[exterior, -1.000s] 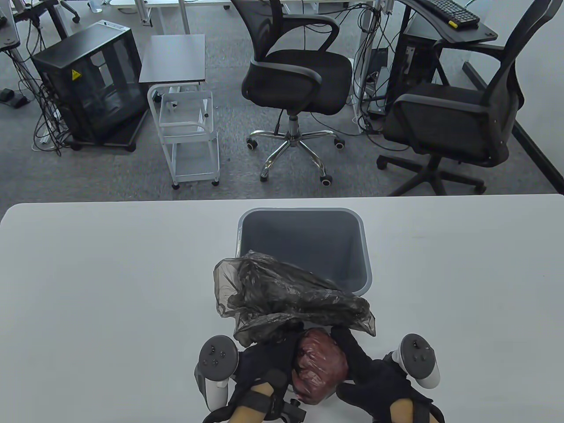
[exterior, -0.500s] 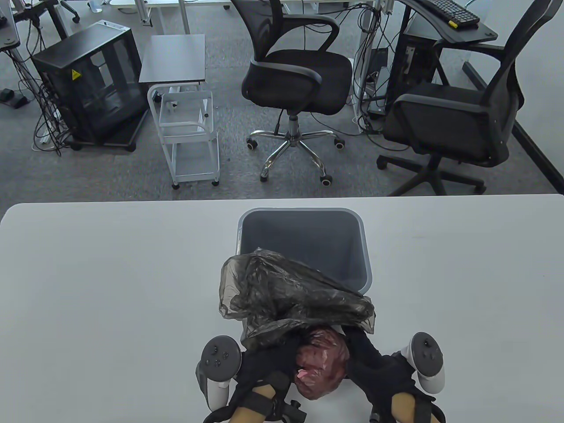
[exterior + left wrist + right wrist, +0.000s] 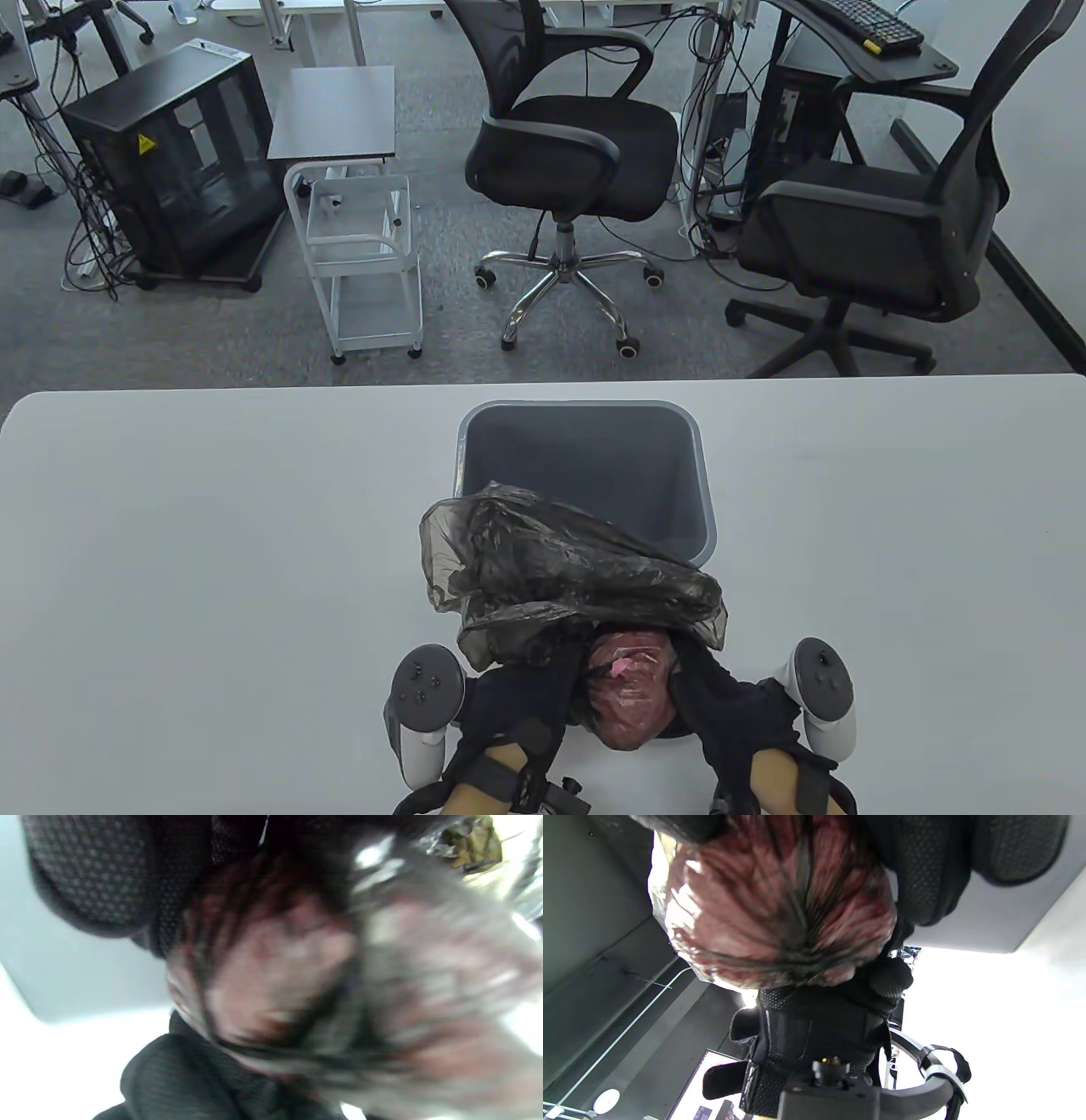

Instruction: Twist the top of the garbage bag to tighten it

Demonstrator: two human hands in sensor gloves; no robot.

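**Both hands cradle the filled bag, neck only part wound**

At the lower centre of the table view, the left hand (image 3: 517,705) and right hand (image 3: 730,713) grip the reddish, filled bulge of the garbage bag (image 3: 628,692) from either side, fingers curled around it. The bag's loose grey top (image 3: 577,577) spreads upward over the worktop (image 3: 212,526), its far edge overlapping the near rim of the grey bin (image 3: 585,416). Judging by that slack film, the twist is under way, not finished. Next, one hand should probably pin the bulge while the other winds the neck.
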